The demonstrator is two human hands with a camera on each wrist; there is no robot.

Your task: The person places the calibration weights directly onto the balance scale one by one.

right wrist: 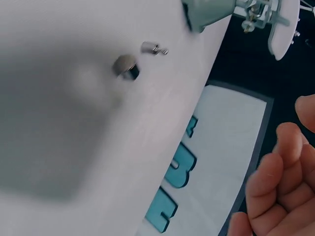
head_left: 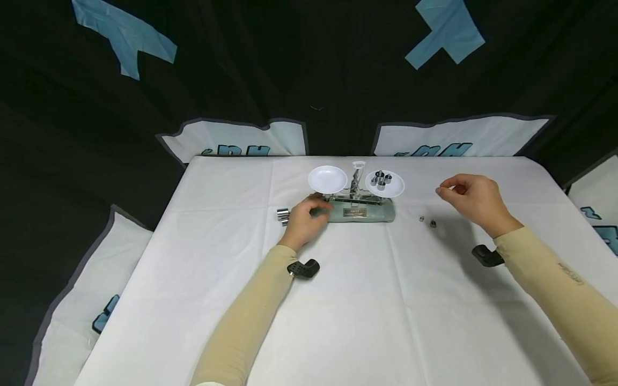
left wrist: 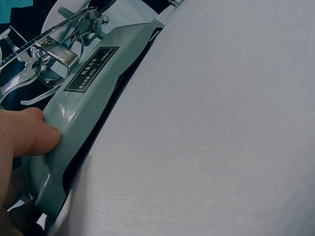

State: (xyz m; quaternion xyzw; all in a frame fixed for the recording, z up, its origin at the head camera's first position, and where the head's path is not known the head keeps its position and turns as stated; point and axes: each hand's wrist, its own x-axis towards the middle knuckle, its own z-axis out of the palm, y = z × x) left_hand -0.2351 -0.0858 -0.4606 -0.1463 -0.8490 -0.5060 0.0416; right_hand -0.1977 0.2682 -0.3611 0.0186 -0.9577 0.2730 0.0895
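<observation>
A green-based balance scale [head_left: 354, 212] stands near the table's far edge, a white left pan [head_left: 328, 179] and a white right pan [head_left: 397, 185] above it. My left hand [head_left: 305, 221] grips the left end of its base [left wrist: 74, 123], thumb on the near face and the other fingers partly hidden behind. Several metal weights [head_left: 381, 180] stand on the right pan. My right hand [head_left: 475, 201] hovers right of the scale, fingers loosely curved, with nothing visible in them. Below it on the table are a small weight [right wrist: 150, 47] and a larger one [right wrist: 126, 66].
Several silver cylinder weights [head_left: 282, 215] sit just left of my left hand. The white cloth-covered table [head_left: 347, 311] ends behind the scale at a black curtain [head_left: 289, 64]. White printed panels [head_left: 236, 136] hang along that edge.
</observation>
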